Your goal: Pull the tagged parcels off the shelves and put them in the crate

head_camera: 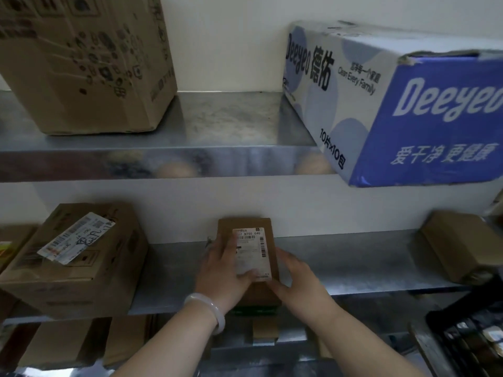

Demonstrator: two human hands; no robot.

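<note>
while the left hand (223, 270) and right hand (298, 280) clasp the small labelled parcel (257, 251) from either side at the front edge of the middle shelf (353, 265), a slack grip could let it drop past that edge.

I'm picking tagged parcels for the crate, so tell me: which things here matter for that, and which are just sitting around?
For the job: small labelled parcel, held by left hand and right hand; labelled carton to its left; dark crate, lower right.
Lying about: printed brown carton; blue Deeyeo box; plain brown box, no tag visible.
</note>
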